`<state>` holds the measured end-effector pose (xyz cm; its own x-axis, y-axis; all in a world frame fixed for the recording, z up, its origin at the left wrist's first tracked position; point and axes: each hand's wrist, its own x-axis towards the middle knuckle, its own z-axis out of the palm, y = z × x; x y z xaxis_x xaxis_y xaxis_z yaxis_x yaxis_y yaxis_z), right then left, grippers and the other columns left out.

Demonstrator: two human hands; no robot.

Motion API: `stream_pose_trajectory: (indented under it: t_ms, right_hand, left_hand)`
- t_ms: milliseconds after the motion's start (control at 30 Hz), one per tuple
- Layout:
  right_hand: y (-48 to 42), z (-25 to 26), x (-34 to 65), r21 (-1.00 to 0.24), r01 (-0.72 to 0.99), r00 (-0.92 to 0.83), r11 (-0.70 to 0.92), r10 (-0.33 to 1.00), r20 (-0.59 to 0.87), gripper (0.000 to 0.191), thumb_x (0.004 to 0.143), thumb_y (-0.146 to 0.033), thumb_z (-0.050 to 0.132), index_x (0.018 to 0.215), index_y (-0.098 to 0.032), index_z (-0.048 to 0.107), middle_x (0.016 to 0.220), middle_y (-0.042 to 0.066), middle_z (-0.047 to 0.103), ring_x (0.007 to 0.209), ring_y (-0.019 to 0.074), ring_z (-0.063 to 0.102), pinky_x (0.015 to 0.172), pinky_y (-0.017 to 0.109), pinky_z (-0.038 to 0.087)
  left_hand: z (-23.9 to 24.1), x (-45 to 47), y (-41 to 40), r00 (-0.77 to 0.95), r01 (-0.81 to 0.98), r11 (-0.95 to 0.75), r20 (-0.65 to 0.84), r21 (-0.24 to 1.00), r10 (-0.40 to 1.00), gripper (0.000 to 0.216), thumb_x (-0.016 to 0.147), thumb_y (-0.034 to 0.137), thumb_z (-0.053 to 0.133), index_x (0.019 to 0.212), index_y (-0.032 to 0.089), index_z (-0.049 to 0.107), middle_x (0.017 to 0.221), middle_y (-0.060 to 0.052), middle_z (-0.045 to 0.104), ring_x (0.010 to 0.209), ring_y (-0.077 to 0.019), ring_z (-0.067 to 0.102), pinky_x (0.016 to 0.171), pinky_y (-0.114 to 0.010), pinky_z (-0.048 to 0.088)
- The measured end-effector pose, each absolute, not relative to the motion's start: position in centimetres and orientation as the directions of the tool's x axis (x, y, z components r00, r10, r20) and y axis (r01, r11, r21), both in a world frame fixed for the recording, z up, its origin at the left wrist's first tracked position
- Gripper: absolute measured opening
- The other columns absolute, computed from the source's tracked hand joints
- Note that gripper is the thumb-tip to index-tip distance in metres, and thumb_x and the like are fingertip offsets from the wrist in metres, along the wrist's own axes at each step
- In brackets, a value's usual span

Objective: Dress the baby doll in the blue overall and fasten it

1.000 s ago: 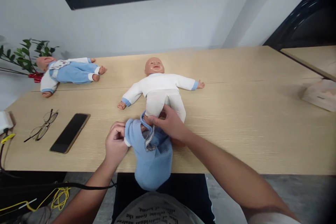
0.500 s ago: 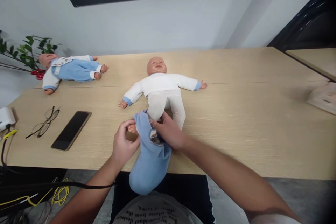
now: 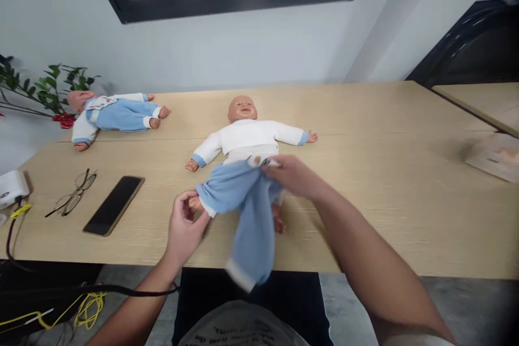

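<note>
A baby doll [image 3: 247, 135] in a white top with blue cuffs lies on its back on the table, arms spread. Blue doll trousers [image 3: 231, 186] cover one of its legs; the other trouser leg hangs loose over the table's front edge. My left hand [image 3: 184, 221] is closed around the doll's foot [image 3: 196, 204] at the white trouser cuff. The trousers' waistband is pinched by my right hand [image 3: 290, 173] near the doll's hips. Beside the loose trouser leg, the doll's other foot [image 3: 279, 221] shows bare.
Another doll [image 3: 125, 113], in blue trousers, lies at the back left by a plant [image 3: 48, 89]. Glasses [image 3: 73, 194], a phone [image 3: 114, 205] and a white plug-like box [image 3: 13, 189] are on the left. A pale packet [image 3: 494, 154] lies far right.
My right hand has pulled the waistband up towards the doll's hips, and the trousers now cover that leg. The bunched fabric has straightened, with the free trouser leg dangling. My left hand stays at the foot.
</note>
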<state>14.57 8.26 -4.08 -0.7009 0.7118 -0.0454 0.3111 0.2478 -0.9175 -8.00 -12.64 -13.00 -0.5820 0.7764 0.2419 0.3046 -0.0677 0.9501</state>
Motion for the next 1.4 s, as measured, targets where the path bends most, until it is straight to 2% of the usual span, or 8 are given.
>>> stream_pose_trajectory:
  t_ms: [100, 400, 633, 800, 900, 1033, 1233, 1400]
  right_hand:
    - [13.8, -4.3, 14.9, -0.904, 0.353, -0.432, 0.241, 0.899, 0.07, 0.032, 0.086, -0.048, 0.066, 0.09, -0.017, 0.073, 0.074, 0.002, 0.068, 0.067, 0.0184, 0.059, 0.064, 0.031, 0.046]
    - [13.8, -5.7, 12.9, -0.916, 0.302, -0.475, 0.265, 0.875, 0.096, 0.07, 0.091, -0.06, 0.062, 0.147, -0.019, 0.052, 0.148, 0.016, 0.058, 0.133, 0.0288, 0.056, 0.114, 0.047, 0.04]
    - [10.4, -7.2, 15.0, -0.959, 0.12, -0.611, 0.255, 0.781, 0.131, 0.045, 0.09, -0.058, 0.065, 0.118, -0.022, 0.071, 0.13, 0.008, 0.071, 0.124, 0.0281, 0.062, 0.113, 0.047, 0.043]
    - [9.0, -6.7, 14.3, -0.961, -0.023, -0.572, 0.274, 0.785, 0.237, 0.04, 0.089, -0.054, 0.064, 0.115, -0.023, 0.066, 0.116, 0.004, 0.07, 0.112, 0.0245, 0.063, 0.102, 0.041, 0.049]
    - [8.1, -6.5, 14.1, -0.958, -0.063, -0.588, 0.281, 0.765, 0.263, 0.033, 0.09, -0.055, 0.063, 0.104, -0.024, 0.064, 0.101, 0.002, 0.067, 0.094, 0.0217, 0.063, 0.088, 0.036, 0.052]
    - [6.8, -6.1, 14.7, -0.919, 0.009, -0.664, 0.395, 0.689, 0.289, 0.03, 0.09, -0.053, 0.064, 0.093, -0.024, 0.066, 0.09, 0.002, 0.065, 0.086, 0.0213, 0.059, 0.08, 0.035, 0.05]
    - [8.0, -5.8, 16.8, -0.663, 0.13, -0.655, 0.737, 0.566, 0.501, 0.011, 0.087, -0.035, 0.068, 0.093, -0.025, 0.066, 0.095, 0.005, 0.071, 0.091, 0.0255, 0.059, 0.091, 0.044, 0.044]
    - [9.5, -6.7, 17.8, -0.52, 0.341, -0.514, 0.783, 0.618, 0.595, 0.01, 0.081, -0.024, 0.067, 0.077, -0.025, 0.058, 0.078, 0.005, 0.066, 0.085, 0.0269, 0.055, 0.088, 0.046, 0.041]
  left_hand:
    - [-13.1, -7.4, -14.4, -0.57, 0.338, -0.061, 0.256, 0.939, 0.781, 0.039, 0.084, 0.031, 0.078, 0.112, 0.023, 0.053, 0.116, -0.008, 0.064, 0.11, -0.0219, 0.067, 0.094, -0.037, 0.056]
    - [-12.4, -6.6, -15.9, -0.337, 0.708, -0.004, 0.344, 0.706, 0.876, 0.026, 0.087, 0.034, 0.073, 0.105, 0.024, 0.057, 0.101, -0.006, 0.062, 0.093, -0.0248, 0.065, 0.078, -0.039, 0.056]
    - [-12.1, -8.5, -16.1, -0.163, 0.746, -0.032, 0.229, 0.665, 0.96, 0.023, 0.09, 0.033, 0.071, 0.106, 0.025, 0.057, 0.097, -0.004, 0.065, 0.086, -0.023, 0.064, 0.074, -0.037, 0.053]
    - [-8.5, -9.9, -12.3, -0.196, 0.804, -0.137, 0.475, 0.579, 0.858, 0.021, 0.087, 0.033, 0.073, 0.096, 0.024, 0.056, 0.095, -0.004, 0.063, 0.088, -0.0224, 0.061, 0.08, -0.037, 0.052]
    - [-5.5, -8.9, -7.2, -0.098, 0.777, -0.336, 0.629, 0.532, 0.771, 0.049, 0.082, 0.04, 0.081, 0.121, 0.024, 0.056, 0.127, -0.012, 0.063, 0.123, -0.0309, 0.059, 0.107, -0.049, 0.046]
    - [-3.2, -6.8, -0.2, 0.255, 0.708, -0.485, 0.454, 0.514, 0.854, 0.116, 0.054, 0.056, 0.096, 0.151, 0.025, 0.04, 0.157, -0.018, 0.043, 0.148, -0.0424, 0.038, 0.117, -0.055, 0.038]
    - [-3.4, -7.5, 2.7, 0.362, 0.705, -0.532, 0.408, 0.468, 0.838, 0.021, 0.08, 0.036, 0.08, 0.095, 0.026, 0.069, 0.093, -0.004, 0.068, 0.1, -0.0272, 0.063, 0.094, -0.042, 0.05]
    - [-3.5, -7.7, 0.9, 0.4, 0.631, -0.57, 0.408, 0.526, 0.821, 0.025, 0.081, 0.039, 0.08, 0.097, 0.026, 0.066, 0.111, -0.005, 0.068, 0.106, -0.0254, 0.064, 0.095, -0.039, 0.05]
